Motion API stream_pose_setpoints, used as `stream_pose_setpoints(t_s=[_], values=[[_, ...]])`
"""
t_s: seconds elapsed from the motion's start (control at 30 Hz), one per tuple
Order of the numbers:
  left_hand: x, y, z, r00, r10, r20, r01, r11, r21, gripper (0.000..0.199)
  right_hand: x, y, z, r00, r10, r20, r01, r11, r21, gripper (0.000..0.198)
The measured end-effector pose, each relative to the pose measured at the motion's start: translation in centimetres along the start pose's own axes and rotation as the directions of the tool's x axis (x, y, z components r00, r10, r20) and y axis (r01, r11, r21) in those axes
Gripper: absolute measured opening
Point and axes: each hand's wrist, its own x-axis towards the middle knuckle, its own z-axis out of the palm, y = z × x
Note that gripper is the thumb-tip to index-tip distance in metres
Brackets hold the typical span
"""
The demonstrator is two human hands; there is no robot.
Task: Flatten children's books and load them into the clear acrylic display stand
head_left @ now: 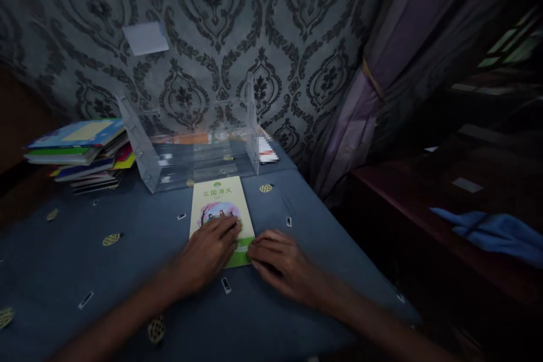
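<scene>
A thin book (217,195) with a cream cover, green Chinese title and green lower band lies on the blue-grey tablecloth. Flat across its cover rests my left hand (212,249), fingers stretched out and hiding part of the picture. My right hand (284,263) is at the book's lower right edge, its fingers and thumb closed around that edge; the fingertips are partly hidden. Just beyond the book stands a clear plastic rack (142,147) with upright side panels.
A stack of books (85,141) sits left of the rack. Behind its right panel lies a partly blurred white-and-red item (267,150). The patterned wall (212,22) closes the back. A tied purple curtain (360,107) and a blue cloth (492,235) are to the right.
</scene>
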Motion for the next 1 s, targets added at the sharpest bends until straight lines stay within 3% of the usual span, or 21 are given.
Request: stream_pose_setpoints(t_s=[0.2, 0.37, 0.5, 0.77, 0.87, 1.0], values=[[5.9, -4.9, 1.9, 0.996, -0.079, 0.027, 0.079, 0.997, 0.017, 0.037, 0.2, -0.2, -0.1, 1.0, 0.029, 0.013, -0.029, 1.0, 0.007, 0.017], [8.6, -6.9, 2.8, 0.995, -0.101, 0.003, 0.101, 0.994, -0.047, 0.037, 0.0, -0.2, 0.0, 0.998, 0.053, 0.019, -0.053, 0.999, -0.013, 0.017], [7.0, -8.4, 3.3, 0.993, -0.109, -0.033, 0.105, 0.989, -0.104, 0.039, 0.1, -0.2, 0.1, 0.998, 0.067, 0.001, -0.067, 0.998, -0.023, 0.019], [-0.5, -12.4, 2.6, 0.934, -0.353, -0.056, 0.339, 0.925, -0.174, 0.044, 0.3, 0.2, 0.5, 0.998, 0.036, -0.048, -0.036, 0.999, -0.016, 0.018], [-1.4, -12.5, 2.7, 0.916, -0.398, -0.045, 0.381, 0.9, -0.21, 0.048, 1.4, 1.3, 1.3, 0.999, 0.05, -0.022, -0.051, 0.998, -0.043, 0.016], [-1.2, -12.1, 3.1, 0.907, -0.416, -0.062, 0.392, 0.891, -0.23, 0.049, 4.8, 4.4, 2.7, 0.994, 0.104, 0.019, -0.1, 0.983, -0.155, 0.028]])
